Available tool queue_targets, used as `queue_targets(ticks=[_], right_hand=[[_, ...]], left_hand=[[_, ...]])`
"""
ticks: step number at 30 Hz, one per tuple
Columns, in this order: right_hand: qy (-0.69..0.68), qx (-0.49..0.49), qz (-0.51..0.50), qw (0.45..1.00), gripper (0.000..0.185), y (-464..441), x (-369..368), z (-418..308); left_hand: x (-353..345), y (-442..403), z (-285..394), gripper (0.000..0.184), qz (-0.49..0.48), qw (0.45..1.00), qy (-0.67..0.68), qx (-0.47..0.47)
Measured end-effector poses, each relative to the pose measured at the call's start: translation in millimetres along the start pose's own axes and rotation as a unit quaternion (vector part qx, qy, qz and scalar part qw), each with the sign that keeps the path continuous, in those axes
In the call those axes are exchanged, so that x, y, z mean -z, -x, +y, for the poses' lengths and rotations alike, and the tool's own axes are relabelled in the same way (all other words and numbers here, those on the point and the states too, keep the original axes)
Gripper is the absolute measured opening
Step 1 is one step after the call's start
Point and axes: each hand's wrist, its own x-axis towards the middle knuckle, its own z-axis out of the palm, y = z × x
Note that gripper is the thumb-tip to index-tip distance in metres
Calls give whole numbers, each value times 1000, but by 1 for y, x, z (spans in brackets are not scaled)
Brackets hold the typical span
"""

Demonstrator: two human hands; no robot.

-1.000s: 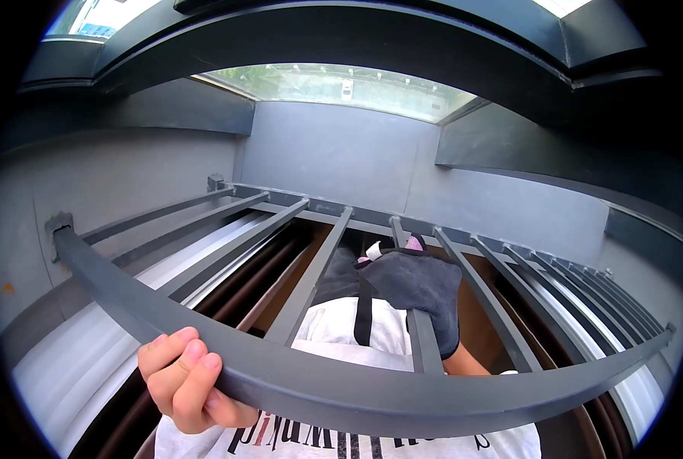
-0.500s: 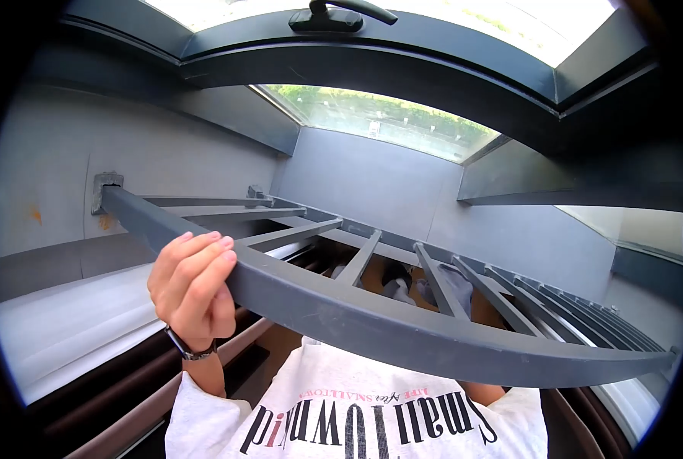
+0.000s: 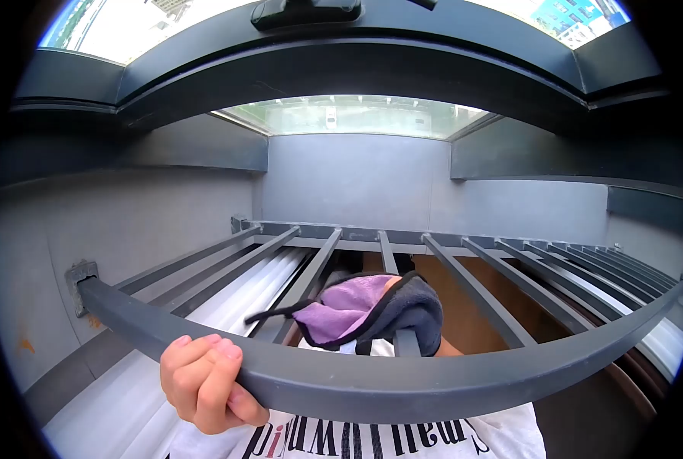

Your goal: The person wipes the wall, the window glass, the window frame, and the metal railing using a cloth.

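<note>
Fingers of my left hand (image 3: 211, 382) wrap over the grey top rail (image 3: 402, 386) at the lower left. A purple and dark grey cloth (image 3: 372, 310) with black edging is bunched around one upright bar, just beyond the rail, and a black loop sticks out to its left. My right hand is almost wholly covered by the cloth; a bit of skin shows at its top fold, and my right forearm (image 3: 450, 349) runs in from under the rail. The cloth lies against the bar.
Several grey bars (image 3: 479, 291) slope from the top rail to a lower rail (image 3: 356, 237). Beyond stands a grey wall panel (image 3: 356, 176) below a window. A dark window frame (image 3: 341, 76) with a handle (image 3: 307, 11) crosses the top. White curtain (image 3: 119, 405) hangs at left.
The cloth, low behind the bars half a second ago, is now up near the top rail with its purple side showing. My left hand still holds the rail. The view has shifted.
</note>
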Motion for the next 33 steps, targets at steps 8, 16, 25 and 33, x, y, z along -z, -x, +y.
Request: queue_targets(ticks=[8, 16, 25, 33], right_hand=[[57, -5, 182, 982, 22, 22, 16, 190], [253, 2, 67, 965, 21, 37, 32, 252], [198, 44, -114, 973, 18, -3, 19, 65], [120, 0, -36, 992, 14, 31, 19, 78]], left_hand=[[13, 5, 6, 32, -27, 1000, 10, 4], [4, 7, 7, 31, 11, 1000, 3, 22], [7, 6, 5, 30, 16, 1000, 11, 13], [25, 0, -22, 27, -70, 990, 100, -76]])
